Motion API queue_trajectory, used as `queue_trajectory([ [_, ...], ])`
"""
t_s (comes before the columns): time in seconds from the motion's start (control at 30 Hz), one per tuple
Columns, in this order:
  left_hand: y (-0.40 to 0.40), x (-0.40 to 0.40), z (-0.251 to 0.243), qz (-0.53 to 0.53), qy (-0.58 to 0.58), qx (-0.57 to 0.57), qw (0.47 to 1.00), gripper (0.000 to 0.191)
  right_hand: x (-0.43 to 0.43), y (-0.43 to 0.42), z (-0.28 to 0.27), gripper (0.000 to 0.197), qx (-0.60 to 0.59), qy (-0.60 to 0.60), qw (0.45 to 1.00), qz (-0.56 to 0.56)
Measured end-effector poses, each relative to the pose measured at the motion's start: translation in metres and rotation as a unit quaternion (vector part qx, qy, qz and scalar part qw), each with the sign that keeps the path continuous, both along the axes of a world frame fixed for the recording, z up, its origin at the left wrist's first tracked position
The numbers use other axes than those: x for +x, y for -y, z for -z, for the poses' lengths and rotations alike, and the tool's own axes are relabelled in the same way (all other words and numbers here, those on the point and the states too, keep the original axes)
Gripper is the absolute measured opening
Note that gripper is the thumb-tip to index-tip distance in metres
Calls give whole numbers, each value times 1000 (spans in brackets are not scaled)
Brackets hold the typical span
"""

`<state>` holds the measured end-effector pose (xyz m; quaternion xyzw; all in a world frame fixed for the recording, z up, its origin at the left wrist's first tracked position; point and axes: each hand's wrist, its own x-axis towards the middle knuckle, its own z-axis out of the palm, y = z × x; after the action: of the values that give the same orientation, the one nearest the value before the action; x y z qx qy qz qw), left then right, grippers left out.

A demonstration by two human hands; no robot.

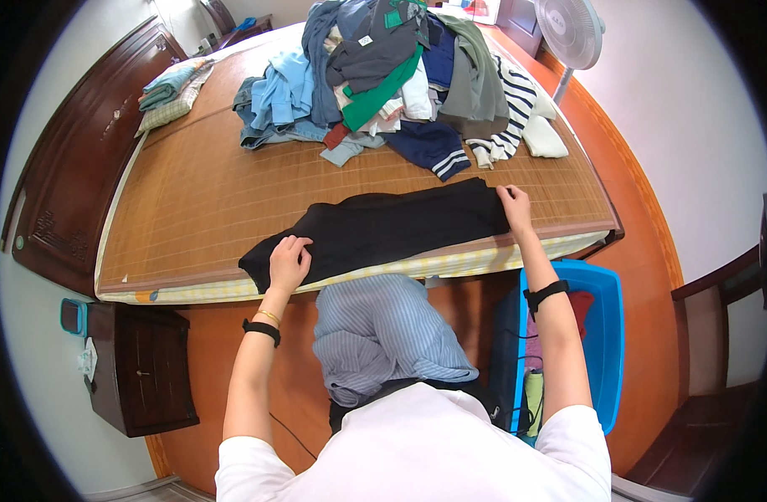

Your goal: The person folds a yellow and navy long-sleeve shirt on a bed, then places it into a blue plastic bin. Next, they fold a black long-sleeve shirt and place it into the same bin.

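Observation:
A long black garment [396, 223], perhaps folded trousers, lies along the near edge of the bed. Its narrower end points left, and the cloth overlaps the mattress edge there. Over that left end is my left hand [288, 263], bent at the fingers, with thumb and forefinger slightly apart; whether it grips any cloth is unclear. At the right end, my right hand [514, 204] pinches the garment's upper corner between thumb and fingers.
Behind the garment, a heap of mixed clothes [383, 75] covers the bed's far side. Folded cloths rest on a pillow [173, 106] at left. A blue plastic bin [609, 351] stands under my right arm. A nightstand [151, 370] and a fan [568, 34] flank the bed.

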<state>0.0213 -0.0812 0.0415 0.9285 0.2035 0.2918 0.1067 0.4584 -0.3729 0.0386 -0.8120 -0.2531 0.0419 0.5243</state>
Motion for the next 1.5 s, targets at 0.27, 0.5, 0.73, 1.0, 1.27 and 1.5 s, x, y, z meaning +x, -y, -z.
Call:
queue_trajectory([
  [0.27,-2,0,-4,31,-126,111,985,60,9,-8,12,29,-81,123,988,48],
  [0.5,-3,1,-2,30,-113,87,989,61,-43,-41,-18,44,-146,347,922,93],
  [0.73,-5,-2,3,14,-115,91,989,60,-213,-140,-24,49,25,278,898,-340],
  [1.0,-76,-52,9,-128,-54,-96,986,37,-333,-223,12,58,-136,288,850,-420],
  [1.27,-96,-135,32,-210,-211,0,955,51,-343,-219,40,57,-128,419,830,-345],
  [1.5,-55,-115,32,-136,-269,17,953,56,-344,-219,41,58,-137,410,832,-346],
])
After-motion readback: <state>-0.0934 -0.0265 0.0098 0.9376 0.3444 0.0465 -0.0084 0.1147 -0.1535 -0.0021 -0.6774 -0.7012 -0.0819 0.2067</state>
